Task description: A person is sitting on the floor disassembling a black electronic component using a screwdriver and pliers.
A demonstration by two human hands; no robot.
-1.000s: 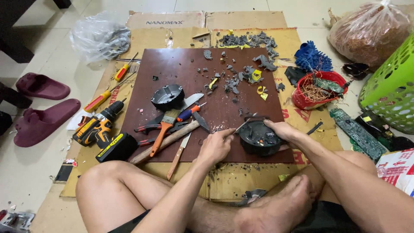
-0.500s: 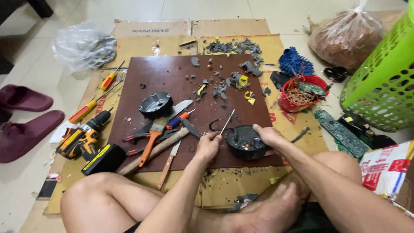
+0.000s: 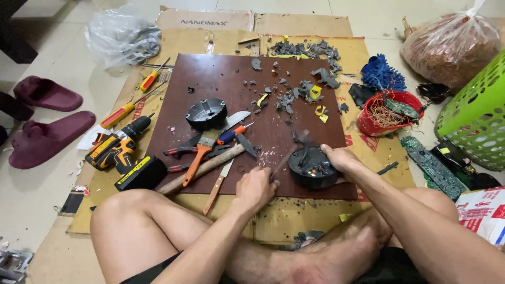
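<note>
I see the right hand clamped on the far-right edge of a round black housing, pinning it near the front right of the brown board, which lies on flattened cardboard on the floor. My left hand is closed in a fist around a thin tool, which slants up toward the housing; it's motion-blurred so I can't tell what kind of tool or whether its tip touches. A second round black housing sits further back on the board, left of centre, with a knife blade just beside it. In front of it is a cluster: orange-handled paintbrush, pliers, a wooden-handled hammer, small blue-and-orange screwdriver. Grey plastic fragments with some yellow bits are scattered at the far right of the board. Left of the board there's a yellow-black cordless drill, its battery pack and two yellow-red screwdrivers. Right of the board I see a red bowl with copper wire, a blue brush-like thing, a green circuit board, a green basket and a clear bag of reddish material. Maroon slippers lie far left on the floor tiles. I'm sitting cross-legged, bare legs in front of the board.
</note>
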